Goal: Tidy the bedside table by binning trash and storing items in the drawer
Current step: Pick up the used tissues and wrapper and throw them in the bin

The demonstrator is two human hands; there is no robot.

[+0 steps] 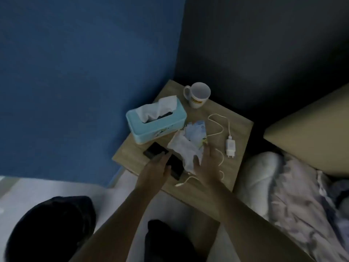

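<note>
On the wooden bedside table [239,127] lies a heap of crumpled white tissue [184,148] with a pale blue wrapper [196,129] on top. My right hand [205,167] hovers spread over the heap's near edge, with its fingertips touching the tissue. A flat black object [154,151] lies at the table's front left, and a second black piece [177,168] lies beside it. My left hand [158,167] grips the black object, fingers over the top and thumb on the near side. A white charger [230,146] and its cable [219,127] lie to the right.
A light blue tissue box [170,125] stands at the table's left, and a white mug [198,96] at the back. A blue wall is on the left; a bed with pillows [258,173] is on the right. A dark round bin [51,229] sits on the floor at lower left.
</note>
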